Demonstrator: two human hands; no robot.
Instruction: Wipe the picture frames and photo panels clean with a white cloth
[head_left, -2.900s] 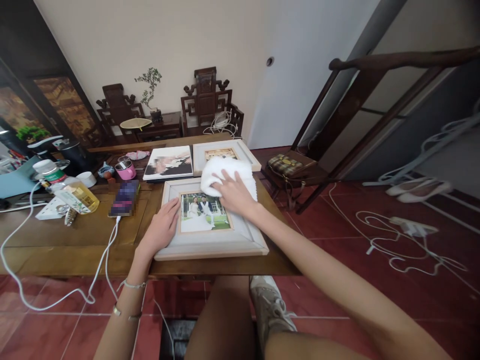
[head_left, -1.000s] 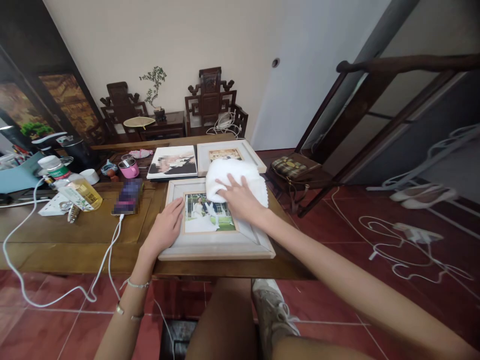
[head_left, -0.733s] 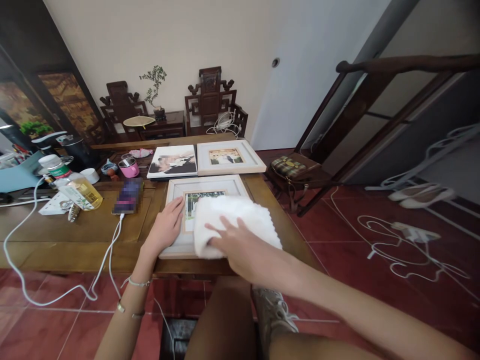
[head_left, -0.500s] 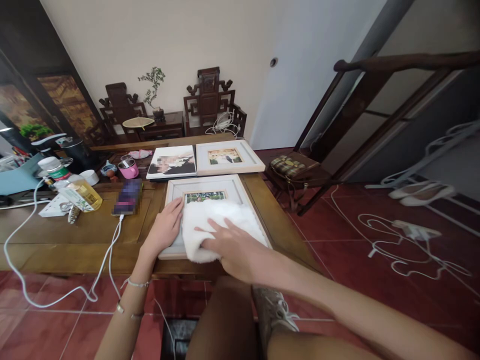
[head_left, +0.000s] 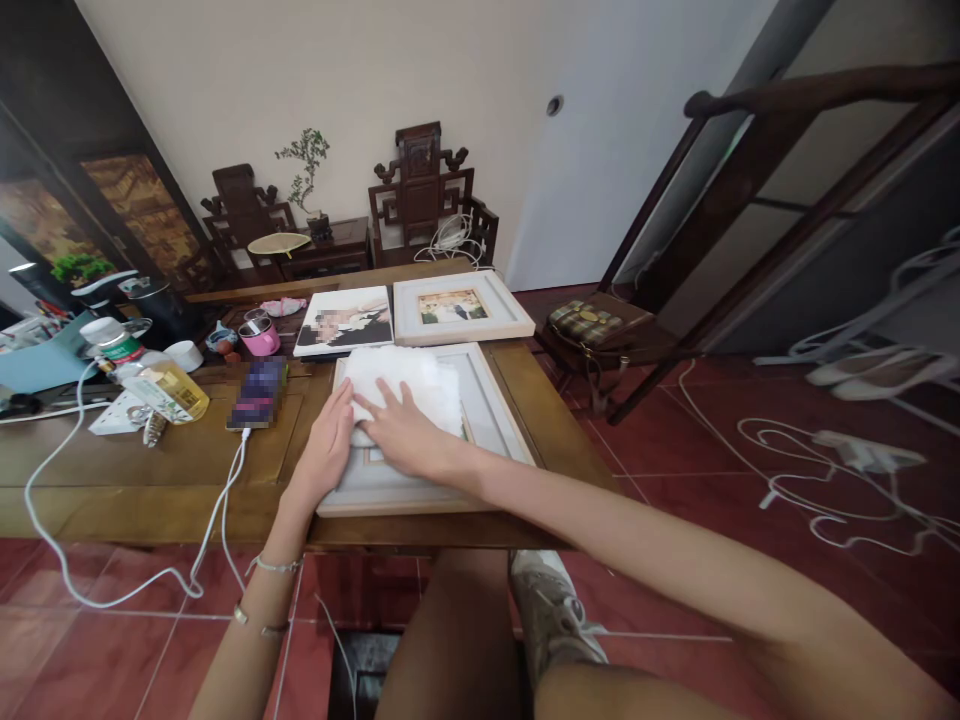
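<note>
A light wooden picture frame [head_left: 495, 420] with a pale mat lies flat near the table's front edge. Over its upper left part is a folded white fluffy cloth [head_left: 431, 385], hiding most of the photo inside. My right hand [head_left: 401, 430] presses on this cloth with fingers spread and moves it across the frame. Along the frame's left side rests my left hand [head_left: 328, 440], its fingers stretched out and their tips by the cloth's left edge.
Behind lie a second framed photo [head_left: 510, 312] and a white-edged photo panel [head_left: 307, 340]. To the left are a phone [head_left: 257, 395] with a charging cable, a pink mug [head_left: 259, 335] and a bottle of yellow liquid [head_left: 161, 385]. A wooden chair [head_left: 660, 340] holding a bag stands right.
My right hand has slid the cloth up and left over the frame, uncovering its lower and right parts. My left hand stays at the frame's left side. The view has shifted slightly.
</note>
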